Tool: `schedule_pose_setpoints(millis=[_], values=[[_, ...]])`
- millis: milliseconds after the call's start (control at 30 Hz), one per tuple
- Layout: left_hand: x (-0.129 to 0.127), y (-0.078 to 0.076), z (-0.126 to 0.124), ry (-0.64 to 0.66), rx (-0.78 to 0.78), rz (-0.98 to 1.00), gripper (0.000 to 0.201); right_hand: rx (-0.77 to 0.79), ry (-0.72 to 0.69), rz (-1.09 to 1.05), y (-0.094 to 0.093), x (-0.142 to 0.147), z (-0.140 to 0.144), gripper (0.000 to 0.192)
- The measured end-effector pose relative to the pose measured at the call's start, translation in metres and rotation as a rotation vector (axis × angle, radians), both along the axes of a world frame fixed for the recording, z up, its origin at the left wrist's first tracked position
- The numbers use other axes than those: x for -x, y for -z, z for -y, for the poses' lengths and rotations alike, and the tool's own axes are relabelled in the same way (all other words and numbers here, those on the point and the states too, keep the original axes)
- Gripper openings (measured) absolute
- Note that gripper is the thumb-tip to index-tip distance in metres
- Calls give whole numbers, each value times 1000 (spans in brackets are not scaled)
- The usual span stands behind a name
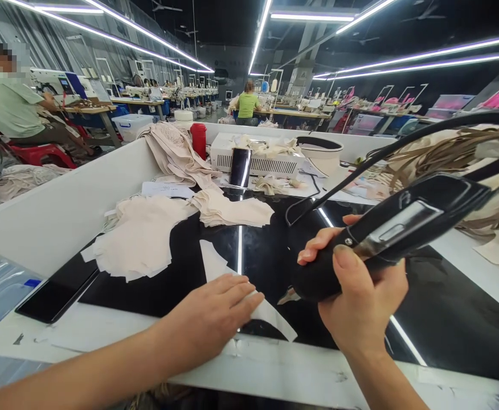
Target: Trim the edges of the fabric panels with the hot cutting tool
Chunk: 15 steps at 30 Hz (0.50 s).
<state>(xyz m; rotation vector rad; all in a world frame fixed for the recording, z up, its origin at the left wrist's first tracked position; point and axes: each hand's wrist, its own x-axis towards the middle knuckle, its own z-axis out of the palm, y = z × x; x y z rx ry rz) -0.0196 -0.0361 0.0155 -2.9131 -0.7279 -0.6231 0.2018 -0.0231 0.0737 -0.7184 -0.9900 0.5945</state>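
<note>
My right hand point(360, 296) grips a black electric cutting tool point(399, 228), its tip pointing down-left toward a pale fabric piece point(217, 265) on the glossy black work surface point(266, 256). My left hand point(215, 316) lies flat, fingers apart, pressing on that fabric piece near its lower end. A black cable point(403, 145) runs from the tool up to the right.
Stacks of cream fabric pieces point(142, 236) lie to the left and behind. A dark phone point(57, 293) rests at the left edge. A white box point(258, 156), red bottle point(199, 139), white bowl point(320, 151) and strap bundle point(446, 151) stand farther back. Other people work at distant tables.
</note>
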Motion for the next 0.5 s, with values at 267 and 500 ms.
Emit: schedule_pose_setpoints(millis=[267, 500], values=[[19, -7, -22, -2, 94, -162, 44, 30, -21, 217, -11, -26, 9, 40], [-32, -26, -2, -287, 247, -339, 22, -1, 53, 221, -18, -26, 16, 43]])
